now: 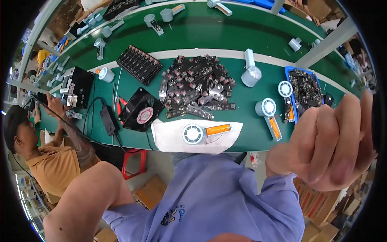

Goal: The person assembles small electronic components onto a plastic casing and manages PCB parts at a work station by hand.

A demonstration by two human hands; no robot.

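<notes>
My right hand (334,141) is raised close to the camera at the right, fingers bent and pressed together. Whatever it may hold is hidden. My left arm (88,189) bends upward at the lower left, and its hand is out of view. On the bench before me, a white cloth (169,139) bears an opened handheld fan (192,134) with an orange battery (218,129) and a thin wire. Beyond it lies a heap of small black circuit boards (197,80). Two more handheld fans, one opened (269,107) and one upright-handled (251,75), lie to the right.
A black cooling fan (141,111), red-handled pliers (119,105), a power adapter (108,121) and stacked board panels (139,64) lie left. A blue tray (287,73) of boards stands right. A co-worker (56,161) sits left. Fan parts line the green conveyor (201,30) behind.
</notes>
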